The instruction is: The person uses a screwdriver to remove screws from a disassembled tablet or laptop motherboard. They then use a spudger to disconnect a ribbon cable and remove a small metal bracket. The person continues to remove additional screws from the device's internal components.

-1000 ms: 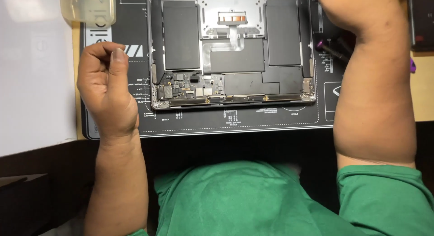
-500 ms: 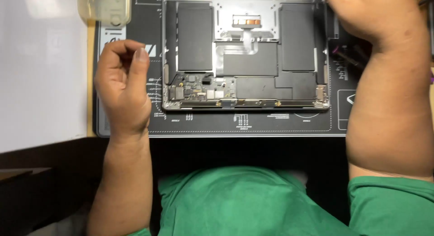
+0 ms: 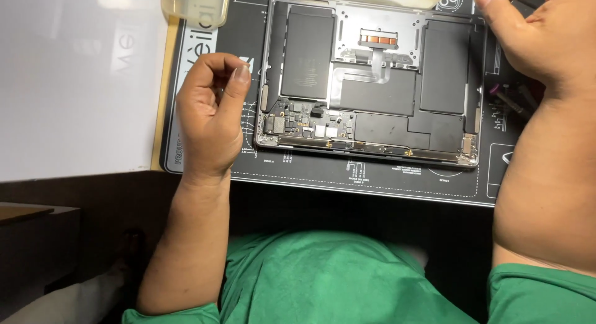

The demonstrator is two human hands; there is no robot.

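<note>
While left hand (image 3: 211, 116) curls loosely beside opened laptop (image 3: 371, 82) — right hand (image 3: 537, 41) hovers; fingers spread.

Opened laptop (image 3: 372, 82), bottom cover off, lies flat on dark work mat (image 3: 372, 175), insides up. Silver frame; black battery blocks left, right and centre. Circuit board along near-left edge. Orange-tipped ribbon connector at upper middle. Far edge partly cut off by frame top.
</note>
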